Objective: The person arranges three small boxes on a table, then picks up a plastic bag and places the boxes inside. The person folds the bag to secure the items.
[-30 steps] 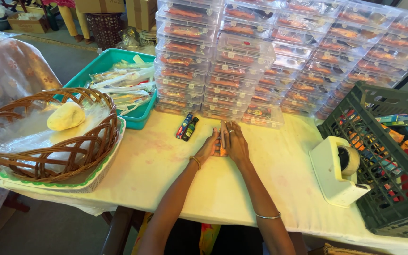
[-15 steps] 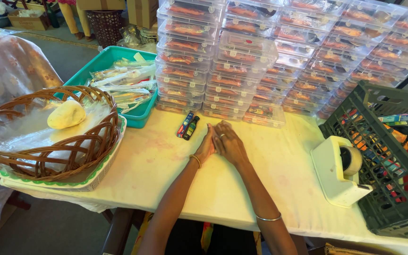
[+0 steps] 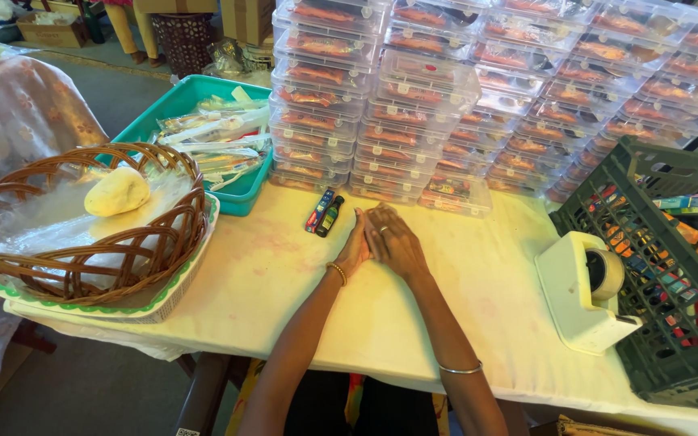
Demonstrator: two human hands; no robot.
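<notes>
Wicker basket (image 3: 82, 234): stood at the left end of the desk (image 3: 268, 274) on a green-edged tray, lined with clear film and holding one pale yellow lump (image 3: 117, 191); unchanged from the earlier frames.
Teal tray (image 3: 173, 98): sat behind the basket, filled with clear-wrapped packets; undisturbed.
Two small bottles (image 3: 325, 213): lay side by side on the desk, just left of the hands and in front of the stacked boxes; they kept the same place throughout.
Left hand (image 3: 355, 246): rested edge-on upon the desk, fingers straight, pressed against the right hand. A second earlier a thin orange item showed between the palms; now none was visible, and whether anything was enclosed could not be told.
Right hand (image 3: 393, 241): lay flat, palm down, fingers extended toward the boxes, partly covering the left; grasping nothing that could be seen.
Change: the hands had closed together and flattened, hiding the gap between them.
Clear lidded boxes (image 3: 462, 89): stacked in rows behind the hands, with orange contents.
Tape dispenser (image 3: 583, 291): white, stood right of the hands, untouched.
Green crate (image 3: 672, 266): at the far right, full of small coloured packages.
</notes>
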